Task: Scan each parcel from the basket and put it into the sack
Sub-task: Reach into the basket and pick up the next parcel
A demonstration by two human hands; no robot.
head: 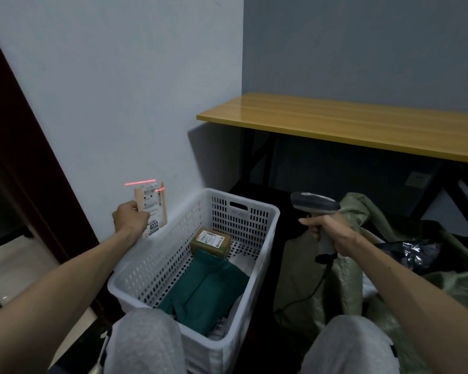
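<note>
My left hand (130, 218) grips a small cardboard parcel (153, 203) upright, left of the white perforated basket (257, 220), its label facing me. A red scan line falls across the parcel's top edge and the wall behind it. My right hand (333, 232) holds a grey barcode scanner (314, 205) by its handle, aimed left toward the parcel. Inside the basket lie a small brown box (211, 242) with a label, a dark green soft parcel (203, 290) and white parcels underneath. The green woven sack (322, 279) stands open at the right, behind my right hand.
A wooden table (349, 125) on black legs stands against the far wall at the right. A dark door frame (25, 147) runs down the left. My knees in grey trousers (143, 344) are at the bottom. A dark plastic bag (411, 252) lies in the sack.
</note>
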